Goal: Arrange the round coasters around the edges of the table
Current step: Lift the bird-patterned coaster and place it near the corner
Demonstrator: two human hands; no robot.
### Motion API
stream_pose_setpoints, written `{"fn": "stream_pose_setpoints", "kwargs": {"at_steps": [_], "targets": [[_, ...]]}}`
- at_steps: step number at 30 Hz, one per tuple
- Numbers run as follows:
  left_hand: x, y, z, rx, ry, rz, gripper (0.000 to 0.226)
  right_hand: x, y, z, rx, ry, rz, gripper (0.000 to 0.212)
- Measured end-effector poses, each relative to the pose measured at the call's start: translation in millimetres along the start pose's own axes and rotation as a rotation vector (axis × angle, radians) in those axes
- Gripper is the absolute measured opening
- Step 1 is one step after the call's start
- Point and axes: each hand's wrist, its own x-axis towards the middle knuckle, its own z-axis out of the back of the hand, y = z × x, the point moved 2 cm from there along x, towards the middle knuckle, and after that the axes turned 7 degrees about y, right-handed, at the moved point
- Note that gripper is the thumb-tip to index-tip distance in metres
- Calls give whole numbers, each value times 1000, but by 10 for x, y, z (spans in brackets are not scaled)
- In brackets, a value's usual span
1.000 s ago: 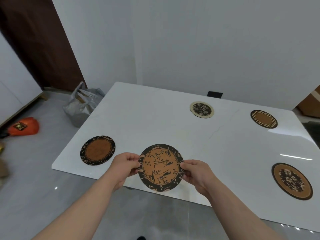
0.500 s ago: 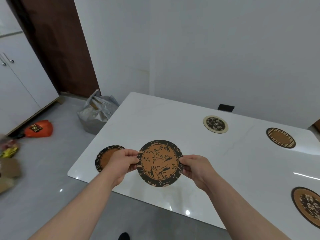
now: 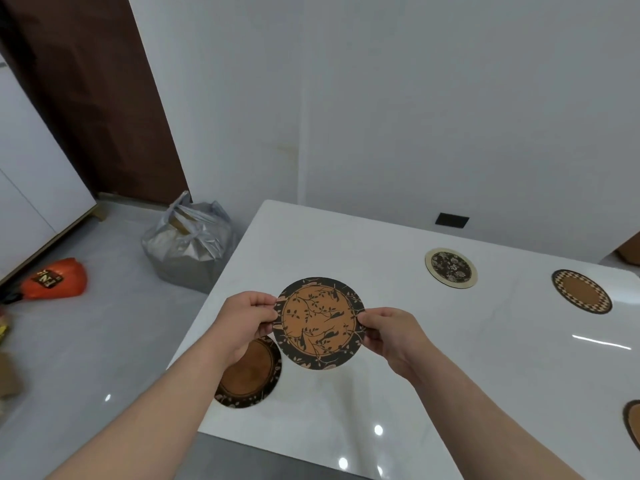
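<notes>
While aloft, thin round printed coaster (image 3: 318, 323)

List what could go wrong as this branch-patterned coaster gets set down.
1. The branch-patterned coaster is pinched only at its rim by the left hand and right hand, so it may slip.
2. It hangs close to the leaf-rimmed coaster, which the left hand partly hides; set straight down, the two might overlap or crowd one corner of the table.
</notes>
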Motion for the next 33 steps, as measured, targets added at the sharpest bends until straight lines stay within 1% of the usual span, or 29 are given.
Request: {"fn": "stream_pose_setpoints", "kwargs": {"at_steps": [6, 14, 23, 33], "targets": [[290, -181, 287, 36, 27, 1, 18, 169, 159, -320, 25, -19, 19, 8], [571, -377, 402, 60, 63, -14, 17, 406, 258, -481, 37, -42, 37, 8], [922, -529, 417, 74, 58, -14, 17, 807, 430, -490, 28, -21, 37, 12], [1442, -749, 267, 105, 3, 3, 16, 1409, 783, -383, 1, 12, 8, 10]]}}
